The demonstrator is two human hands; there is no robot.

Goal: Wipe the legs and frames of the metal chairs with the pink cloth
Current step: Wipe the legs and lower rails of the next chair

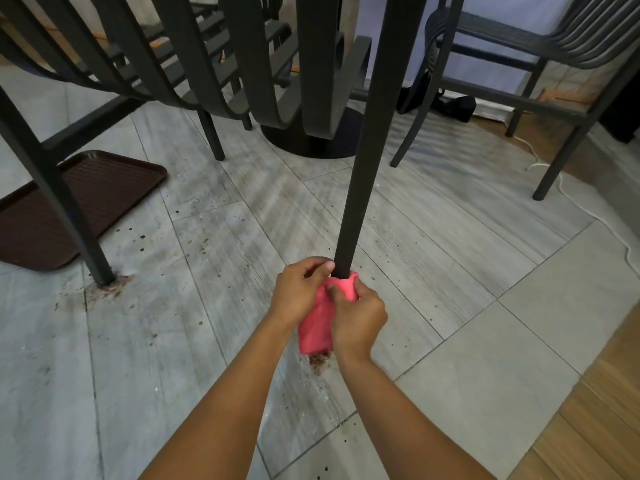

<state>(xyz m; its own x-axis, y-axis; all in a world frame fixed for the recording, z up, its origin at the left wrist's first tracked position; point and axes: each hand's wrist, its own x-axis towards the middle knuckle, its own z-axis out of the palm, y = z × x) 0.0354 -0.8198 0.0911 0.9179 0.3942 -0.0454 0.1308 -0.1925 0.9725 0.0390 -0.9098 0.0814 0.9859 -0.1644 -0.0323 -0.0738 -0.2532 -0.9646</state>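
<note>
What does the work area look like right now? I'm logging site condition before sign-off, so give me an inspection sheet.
Surface: grey tile floor, speckled with dark spots; reddish-brown debris by the cloth.
Job's things: pink cloth wrapped around the foot of the dark chair leg.
Clutter: brown tray lying on the floor.
Grippers: left hand and right hand both grip the cloth.
Cables: white cord trailing across the floor.
Surroundings: second chair; round table base.
</note>
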